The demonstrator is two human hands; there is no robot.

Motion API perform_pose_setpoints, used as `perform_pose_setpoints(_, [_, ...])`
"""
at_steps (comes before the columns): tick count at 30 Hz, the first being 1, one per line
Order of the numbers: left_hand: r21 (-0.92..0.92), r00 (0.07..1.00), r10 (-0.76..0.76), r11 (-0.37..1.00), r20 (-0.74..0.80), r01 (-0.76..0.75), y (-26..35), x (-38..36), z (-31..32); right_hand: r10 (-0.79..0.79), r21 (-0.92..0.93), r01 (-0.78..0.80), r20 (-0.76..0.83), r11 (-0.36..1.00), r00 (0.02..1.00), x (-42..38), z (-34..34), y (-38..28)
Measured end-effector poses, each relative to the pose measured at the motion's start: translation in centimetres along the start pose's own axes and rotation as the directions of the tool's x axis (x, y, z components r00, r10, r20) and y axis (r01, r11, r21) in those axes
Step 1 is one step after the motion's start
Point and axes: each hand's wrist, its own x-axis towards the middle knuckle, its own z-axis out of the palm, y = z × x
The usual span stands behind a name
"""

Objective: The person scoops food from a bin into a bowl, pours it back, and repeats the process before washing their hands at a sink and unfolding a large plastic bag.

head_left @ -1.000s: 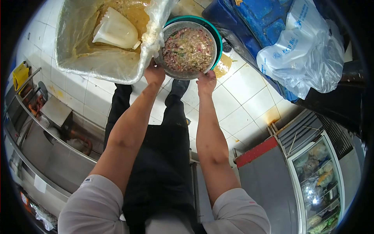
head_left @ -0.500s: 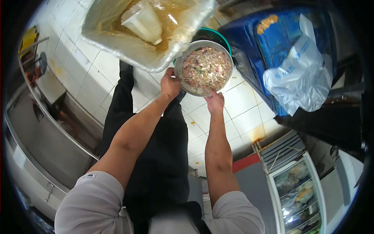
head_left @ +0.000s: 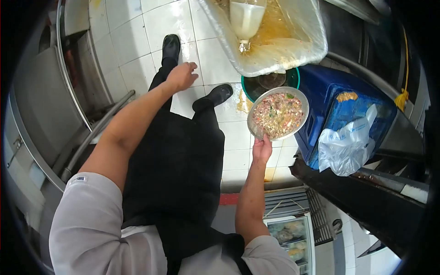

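Observation:
My right hand [head_left: 262, 147] grips the near rim of a round metal bowl [head_left: 277, 114] filled with a chopped pink, white and green mixture. It holds the bowl in the air over the tiled floor. My left hand [head_left: 182, 75] hangs free to the left, holding nothing, with fingers loosely spread. Beyond the bowl stands a plastic-lined tub [head_left: 275, 41] of yellowish liquid with a white plastic jug [head_left: 245, 18] lying in it. A green basin [head_left: 270, 81] sits on the floor under the tub's edge.
A blue crate [head_left: 343, 110] with a white plastic bag [head_left: 346, 146] on it stands to the right. Stainless steel counters [head_left: 41, 110] run along the left. A glass-door fridge [head_left: 288, 231] is below. My black shoes [head_left: 215, 96] are on the white tiles.
My left hand has let go of the bowl and swung away to the left. The bowl is now held by the right hand alone, and the view has turned.

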Motion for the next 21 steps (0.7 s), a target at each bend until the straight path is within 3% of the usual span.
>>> perform_pose_setpoints(6, [-0.018, 0.995, -0.097, 0.995, -0.008, 0.097, -2.4, -0.4, -0.6, -0.021, -0.003, 0.021, -0.083, 1.0, 0.996, -1.8, 0.6, -0.8])
perform_pose_setpoints(11, [-0.057, 0.998, -0.057, 0.997, -0.012, 0.056, -1.9, 0.2, 0.9, -0.065, -0.019, 0.063, -0.132, 0.998, 0.989, -2.4, 1.8, -1.5])
perform_pose_setpoints(21, [-0.029, 1.0, -0.016, 0.999, -0.016, 0.016, -0.3, 1.7, 0.4, -0.036, -0.006, 0.036, -0.053, 0.999, 0.998, -0.7, 2.7, -0.7])
